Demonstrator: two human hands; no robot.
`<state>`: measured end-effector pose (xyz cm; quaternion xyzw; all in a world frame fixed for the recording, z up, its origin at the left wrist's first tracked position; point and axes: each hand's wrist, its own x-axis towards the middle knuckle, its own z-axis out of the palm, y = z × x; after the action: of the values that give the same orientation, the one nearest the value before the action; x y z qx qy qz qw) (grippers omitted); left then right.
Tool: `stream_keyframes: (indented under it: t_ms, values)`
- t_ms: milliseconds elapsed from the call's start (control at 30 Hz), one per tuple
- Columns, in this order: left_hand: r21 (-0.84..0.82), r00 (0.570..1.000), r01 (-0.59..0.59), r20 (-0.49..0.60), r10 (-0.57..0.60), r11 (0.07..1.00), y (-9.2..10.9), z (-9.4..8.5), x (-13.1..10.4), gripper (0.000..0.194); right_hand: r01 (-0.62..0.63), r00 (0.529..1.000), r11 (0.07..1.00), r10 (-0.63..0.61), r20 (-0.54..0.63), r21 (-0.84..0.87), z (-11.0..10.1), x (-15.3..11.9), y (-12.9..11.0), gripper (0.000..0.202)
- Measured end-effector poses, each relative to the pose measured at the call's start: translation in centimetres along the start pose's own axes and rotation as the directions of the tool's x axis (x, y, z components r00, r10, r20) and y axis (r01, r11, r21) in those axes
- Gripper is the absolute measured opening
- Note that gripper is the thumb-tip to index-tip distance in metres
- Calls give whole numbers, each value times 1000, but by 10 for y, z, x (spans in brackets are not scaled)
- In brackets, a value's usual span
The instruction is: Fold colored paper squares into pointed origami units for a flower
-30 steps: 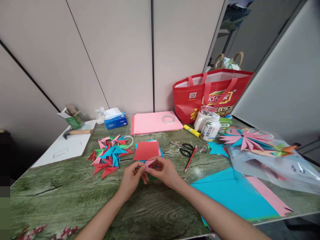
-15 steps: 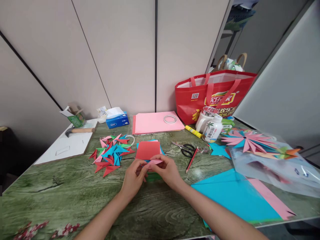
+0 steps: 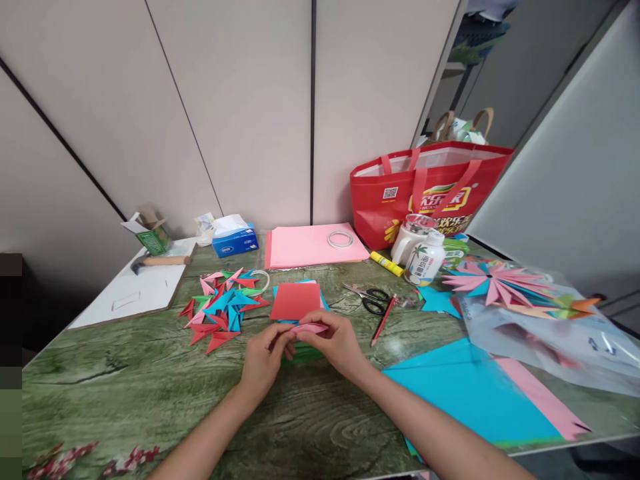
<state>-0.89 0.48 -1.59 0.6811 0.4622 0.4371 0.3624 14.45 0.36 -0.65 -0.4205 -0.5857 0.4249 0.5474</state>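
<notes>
A small folded piece of pink paper [image 3: 309, 328] is held between both hands, just in front of a stack of square sheets with a red sheet [image 3: 296, 301] on top. My left hand [image 3: 264, 352] pinches its left end between thumb and fingers. On its right end, my right hand [image 3: 336, 339] has thumb and fingers closed. Green paper [image 3: 305, 353] shows beneath the hands. Left of the stack lies a pile of folded paper pieces [image 3: 227, 303] in red, blue, pink and green.
Scissors [image 3: 373, 299] and a red pencil [image 3: 384, 321] lie to the right. Blue paper sheets [image 3: 470, 393] cover the right front. Behind stand a white bottle [image 3: 425, 260], a red bag [image 3: 380, 207] and a tissue box [image 3: 235, 241]. A hammer [image 3: 163, 261] rests on a white board [image 3: 127, 293].
My left hand has shifted its hold slightly along the pink paper, its fingers now closer to the right hand. The pink paper has tilted a little. Everything else stays in place.
</notes>
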Motion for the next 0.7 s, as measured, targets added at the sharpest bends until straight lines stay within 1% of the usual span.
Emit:
stream_keyframes:
  t_ms: [167, 333, 433, 533, 633, 700]
  values:
    - [111, 998, -68, 11, 68, 991, -1, 0, 0, 13, -36, 999, 999, 36, -9, -4, 0, 0, -1, 17]
    - [211, 990, -137, 43, 131, 968, 1, -1, -2, 18, -85, 996, 996, 83, 43, 37, 1, -2, 4, 13]
    - [256, 982, -187, 79, 172, 948, 5, -1, -4, 19, -118, 992, 990, 115, 48, 74, 2, -2, 6, 15]
    - [194, 984, -169, 95, 153, 966, 9, -1, -5, 13, -146, 989, 983, 141, 51, 108, 1, -1, 5, 17]
    - [82, 992, -89, 94, 81, 993, 11, 0, -5, 13, -136, 990, 986, 133, 40, 94, -1, 1, 2, 17]
    - [10, 998, -30, 58, 29, 1000, 11, 1, -4, 11, -112, 994, 990, 111, 21, 82, -1, 2, 1, 19]
